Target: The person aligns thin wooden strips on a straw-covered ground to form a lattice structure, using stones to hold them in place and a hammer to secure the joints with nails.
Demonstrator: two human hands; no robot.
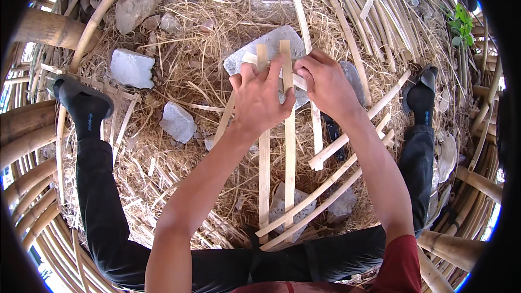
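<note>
Two long pale bamboo strips run lengthwise in front of me, a left strip (264,179) and a right strip (290,168). Their far ends rest over a flat grey stone slab (293,38). A crosswise bamboo strip (299,81) passes by them under my hands, its middle partly hidden. My left hand (258,97) lies over the two long strips, fingers bent around them and thumb against the right one. Closed beside it, my right hand (329,82) pinches at the crosswise strip's right end; its fingertips are partly hidden.
Loose bamboo strips (331,184) lean near my right forearm. A dark tool (334,137) lies partly hidden beneath them. Pale stone blocks (132,68) sit on the straw-covered ground at left. Many split bamboo lengths (374,11) lie at the far right. Bamboo poles (54,30) edge the sides.
</note>
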